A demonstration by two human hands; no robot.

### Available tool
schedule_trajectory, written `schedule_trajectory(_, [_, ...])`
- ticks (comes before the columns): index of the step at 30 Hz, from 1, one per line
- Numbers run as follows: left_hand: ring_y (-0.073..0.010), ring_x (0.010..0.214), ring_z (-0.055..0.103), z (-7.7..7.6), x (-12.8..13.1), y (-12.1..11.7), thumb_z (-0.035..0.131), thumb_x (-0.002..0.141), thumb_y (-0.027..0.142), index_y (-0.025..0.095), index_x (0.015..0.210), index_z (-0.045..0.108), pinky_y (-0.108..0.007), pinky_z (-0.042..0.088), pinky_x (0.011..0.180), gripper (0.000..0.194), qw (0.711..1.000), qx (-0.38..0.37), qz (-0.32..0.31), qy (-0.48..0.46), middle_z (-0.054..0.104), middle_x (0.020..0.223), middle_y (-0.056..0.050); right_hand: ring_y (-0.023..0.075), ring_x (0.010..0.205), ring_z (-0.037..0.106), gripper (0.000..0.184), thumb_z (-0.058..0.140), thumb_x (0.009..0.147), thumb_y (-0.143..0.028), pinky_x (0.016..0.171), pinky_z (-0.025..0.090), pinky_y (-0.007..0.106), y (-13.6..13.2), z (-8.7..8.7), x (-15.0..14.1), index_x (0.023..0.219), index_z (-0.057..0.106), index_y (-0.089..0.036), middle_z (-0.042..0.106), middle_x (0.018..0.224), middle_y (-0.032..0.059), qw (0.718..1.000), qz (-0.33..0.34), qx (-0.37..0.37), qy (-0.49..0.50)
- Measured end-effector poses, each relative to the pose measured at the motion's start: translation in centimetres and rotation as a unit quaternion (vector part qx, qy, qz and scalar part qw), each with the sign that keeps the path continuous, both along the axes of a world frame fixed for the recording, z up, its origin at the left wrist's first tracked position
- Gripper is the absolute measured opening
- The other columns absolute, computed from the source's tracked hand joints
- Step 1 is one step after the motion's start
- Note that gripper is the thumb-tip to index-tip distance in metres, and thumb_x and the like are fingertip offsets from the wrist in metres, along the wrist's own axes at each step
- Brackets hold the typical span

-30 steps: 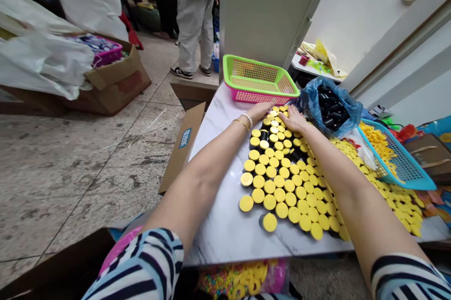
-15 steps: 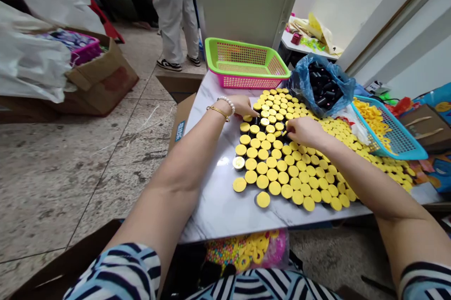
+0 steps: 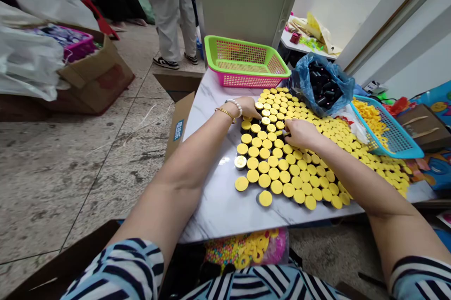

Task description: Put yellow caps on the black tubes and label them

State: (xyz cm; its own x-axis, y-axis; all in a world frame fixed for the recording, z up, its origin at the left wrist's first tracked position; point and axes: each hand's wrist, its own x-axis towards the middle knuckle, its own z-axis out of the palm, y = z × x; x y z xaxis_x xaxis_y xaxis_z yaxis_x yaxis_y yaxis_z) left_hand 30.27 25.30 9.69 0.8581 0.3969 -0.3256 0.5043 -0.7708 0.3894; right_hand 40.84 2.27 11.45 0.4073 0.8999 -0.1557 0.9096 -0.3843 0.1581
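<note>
Several black round pieces with yellow tops (image 3: 273, 174) stand packed together on a white marbled table (image 3: 218, 206). My left hand (image 3: 247, 106), with a pearl bracelet and a gold bangle at its wrist, is at their far left edge. Its fingers are curled down among the pieces, and what they grip is hidden. To its right, my right hand (image 3: 299, 133) is closed in a pinch low over the middle of the group. Its fingertips are partly hidden, so the thing in them is unclear. A tilted yellow disc (image 3: 279, 133) shows just left of these fingers.
A green basket (image 3: 246, 45) nested in a pink one stands at the back. Behind the pieces, a blue bag (image 3: 301, 79) holds black parts. A blue basket (image 3: 405, 142) with yellow pieces is on the right. Cardboard boxes (image 3: 93, 76) and another person (image 3: 169, 13) are at the left.
My left hand has moved slightly right and its fingers have come down over the pieces at the edge. My right hand stays nearly in place. The view has shifted a little.
</note>
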Motion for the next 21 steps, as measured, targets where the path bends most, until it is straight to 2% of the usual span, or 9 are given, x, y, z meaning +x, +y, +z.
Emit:
schedule_trajectory(4, [-0.0232,0.078,0.068,-0.1,0.0,0.2,0.074,0.069,0.059,0.016,0.097,0.080,-0.030,0.048,0.072,0.052,1.000,0.001,-0.003,0.000,0.077,0.092,-0.013,0.0242,0.082,0.063,0.014,0.062,0.083,-0.030,0.067,0.043,0.032,-0.4,-1.0,0.8,0.095,0.061,-0.023,0.070,0.093,0.0078,0.997,0.000,0.074,0.034])
schedule_trajectory(7, [-0.0236,0.076,0.068,0.2,-0.2,0.3,0.075,0.068,0.058,0.015,0.097,0.080,-0.030,0.048,0.070,0.052,1.000,-0.005,-0.015,0.002,0.077,0.090,-0.012,0.0214,0.084,0.062,0.018,0.065,0.077,-0.023,0.074,0.045,0.032,-0.8,-1.6,1.8,0.095,0.059,-0.022,0.068,0.096,0.0051,0.984,0.026,0.163,0.070])
schedule_trajectory(9, [-0.0234,0.076,0.068,0.4,-0.2,0.2,0.075,0.068,0.056,0.015,0.095,0.080,-0.029,0.047,0.068,0.050,1.000,-0.001,-0.016,0.001,0.077,0.090,-0.011,0.0204,0.083,0.061,0.019,0.065,0.076,-0.020,0.076,0.046,0.032,-1.1,-1.8,2.1,0.094,0.060,-0.021,0.065,0.098,0.0056,0.978,0.035,0.190,0.077])
schedule_trajectory(14, [-0.0220,0.076,0.067,0.5,-0.3,0.5,0.079,0.064,0.048,0.017,0.093,0.078,-0.027,0.045,0.064,0.043,1.000,0.013,-0.006,-0.025,0.077,0.087,-0.008,0.0192,0.080,0.061,0.016,0.064,0.083,-0.024,0.074,0.046,0.032,-2.1,-1.3,0.8,0.099,0.063,-0.021,0.063,0.112,0.0089,0.980,0.030,0.191,0.055])
schedule_trajectory(17, [-0.0218,0.074,0.066,0.1,-0.2,0.9,0.079,0.062,0.044,0.018,0.092,0.079,-0.027,0.045,0.064,0.040,0.999,0.000,0.000,-0.045,0.076,0.081,-0.007,0.0212,0.083,0.062,0.014,0.057,0.091,-0.031,0.071,0.043,0.032,-2.3,-0.3,-0.8,0.098,0.064,-0.022,0.068,0.105,0.0072,0.984,0.011,0.180,0.018])
schedule_trajectory(21, [-0.0217,0.073,0.066,-0.5,-0.2,1.6,0.078,0.060,0.045,0.019,0.090,0.081,-0.027,0.045,0.064,0.040,0.998,-0.028,0.013,-0.049,0.075,0.076,-0.006,0.0205,0.087,0.063,0.019,0.061,0.087,-0.028,0.068,0.040,0.030,-1.6,0.6,-2.0,0.104,0.067,-0.025,0.071,0.105,0.0040,0.991,0.051,0.117,0.039])
